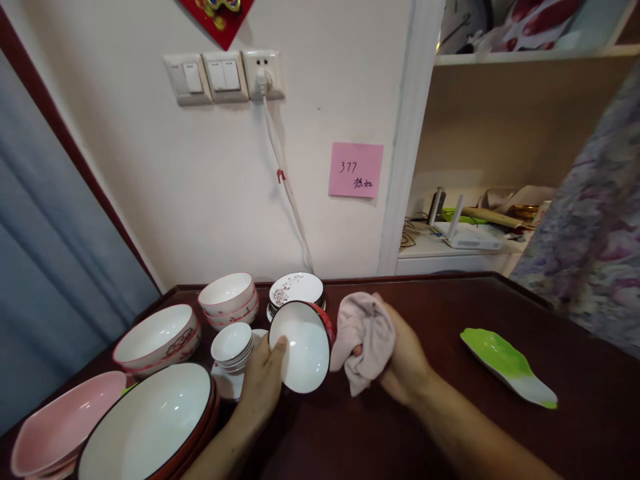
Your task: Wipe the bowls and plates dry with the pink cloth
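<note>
My left hand (265, 377) grips a bowl (305, 350) by its near left rim, the thumb on the white inside. The bowl is tilted, with a dark rim and a red outside showing at its right edge. In my right hand (407, 357) is a crumpled pale pink cloth (364, 337), held just right of the bowl; a fingertip shows through its folds. Behind the bowl stands a stack of flower-patterned plates (296, 288). Left of it, a stack of small white bowls (231, 342) sits on a white plate (227, 383), partly hidden by my left hand.
Large dark-rimmed bowls (150, 427), a pink dish (70, 423) and red-patterned bowls (227, 297) crowd the left of the dark table (425, 300). A green leaf-shaped dish (505, 363) lies at right. A cord (283, 167) runs down the wall behind.
</note>
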`<control>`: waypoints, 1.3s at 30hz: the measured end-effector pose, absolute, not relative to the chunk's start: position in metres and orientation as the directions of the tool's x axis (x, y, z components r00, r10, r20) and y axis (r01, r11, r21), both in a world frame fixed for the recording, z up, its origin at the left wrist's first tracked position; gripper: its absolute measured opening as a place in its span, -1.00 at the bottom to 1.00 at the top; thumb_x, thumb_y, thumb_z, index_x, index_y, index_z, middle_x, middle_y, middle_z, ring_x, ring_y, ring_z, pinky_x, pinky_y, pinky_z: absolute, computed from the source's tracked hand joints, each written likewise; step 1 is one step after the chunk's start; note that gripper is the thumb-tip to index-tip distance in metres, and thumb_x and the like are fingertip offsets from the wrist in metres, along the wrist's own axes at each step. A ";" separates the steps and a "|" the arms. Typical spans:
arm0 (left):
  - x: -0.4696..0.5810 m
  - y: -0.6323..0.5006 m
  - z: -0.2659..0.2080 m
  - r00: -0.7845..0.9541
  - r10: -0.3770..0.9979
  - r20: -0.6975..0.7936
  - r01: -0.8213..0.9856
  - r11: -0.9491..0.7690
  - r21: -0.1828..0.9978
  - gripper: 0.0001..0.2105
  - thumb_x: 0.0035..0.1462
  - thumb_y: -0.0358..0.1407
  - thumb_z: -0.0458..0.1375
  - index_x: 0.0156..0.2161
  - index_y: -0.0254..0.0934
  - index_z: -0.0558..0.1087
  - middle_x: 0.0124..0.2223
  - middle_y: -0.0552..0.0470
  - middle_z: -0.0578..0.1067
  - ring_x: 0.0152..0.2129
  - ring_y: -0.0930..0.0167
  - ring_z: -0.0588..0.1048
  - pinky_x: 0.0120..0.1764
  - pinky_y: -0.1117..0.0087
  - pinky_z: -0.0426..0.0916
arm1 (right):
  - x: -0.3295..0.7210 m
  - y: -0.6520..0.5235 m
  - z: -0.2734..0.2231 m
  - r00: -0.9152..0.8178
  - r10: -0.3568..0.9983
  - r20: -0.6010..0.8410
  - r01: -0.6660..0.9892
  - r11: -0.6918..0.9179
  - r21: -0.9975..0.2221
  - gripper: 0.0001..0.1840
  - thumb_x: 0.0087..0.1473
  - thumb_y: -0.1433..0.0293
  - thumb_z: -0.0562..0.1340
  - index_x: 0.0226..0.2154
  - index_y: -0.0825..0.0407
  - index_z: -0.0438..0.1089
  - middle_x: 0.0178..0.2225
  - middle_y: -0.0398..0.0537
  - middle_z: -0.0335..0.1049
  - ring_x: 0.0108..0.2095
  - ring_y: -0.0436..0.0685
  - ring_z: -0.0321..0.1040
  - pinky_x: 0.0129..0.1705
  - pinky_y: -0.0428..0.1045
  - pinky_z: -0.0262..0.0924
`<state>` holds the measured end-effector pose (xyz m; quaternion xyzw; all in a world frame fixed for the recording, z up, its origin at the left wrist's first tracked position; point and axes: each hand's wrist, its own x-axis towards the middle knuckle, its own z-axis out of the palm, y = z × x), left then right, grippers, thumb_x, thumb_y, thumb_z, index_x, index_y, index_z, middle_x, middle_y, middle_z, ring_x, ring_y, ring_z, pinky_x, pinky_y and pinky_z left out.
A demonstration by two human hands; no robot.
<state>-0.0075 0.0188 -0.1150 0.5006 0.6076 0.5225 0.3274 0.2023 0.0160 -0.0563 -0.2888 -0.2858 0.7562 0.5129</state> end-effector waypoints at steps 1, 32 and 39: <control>-0.006 0.019 -0.117 -0.268 0.959 0.090 0.238 -0.024 0.971 -0.74 0.09 -0.11 0.12 -0.25 -0.28 0.44 -0.43 0.04 0.50 -0.45 0.30 0.47 -0.41 0.34 0.37 | 0.210 0.017 -0.050 -0.272 0.960 -0.068 -0.622 -0.230 -0.749 -0.50 0.12 -0.02 0.08 -0.43 0.07 0.39 -0.64 -0.12 0.36 -0.68 0.03 0.27 -0.69 -0.11 0.09; 0.012 0.019 -0.132 0.071 0.958 -0.277 -0.114 0.284 0.952 -0.29 0.00 0.06 0.17 0.15 -0.33 0.14 -0.54 0.04 0.53 -0.71 0.34 0.47 -0.67 0.36 0.38 | 0.247 0.056 -0.072 -0.186 0.979 0.087 0.933 0.203 -0.295 -0.73 0.15 0.17 0.18 -0.17 -0.06 0.45 -0.24 0.00 0.54 -0.19 0.20 0.44 -0.30 -0.03 0.10; 0.020 0.015 -0.137 0.116 0.942 -0.315 -0.063 0.324 0.944 -0.39 -0.07 0.07 0.23 -0.02 -0.33 0.30 -0.55 0.07 0.51 -0.71 0.40 0.45 -0.67 0.41 0.35 | 0.288 0.085 -0.091 0.063 0.997 0.052 0.945 -0.042 -0.324 -0.67 0.17 0.15 0.12 -0.14 -0.03 0.43 -0.20 0.07 0.53 -0.17 0.22 0.45 -0.32 -0.03 0.08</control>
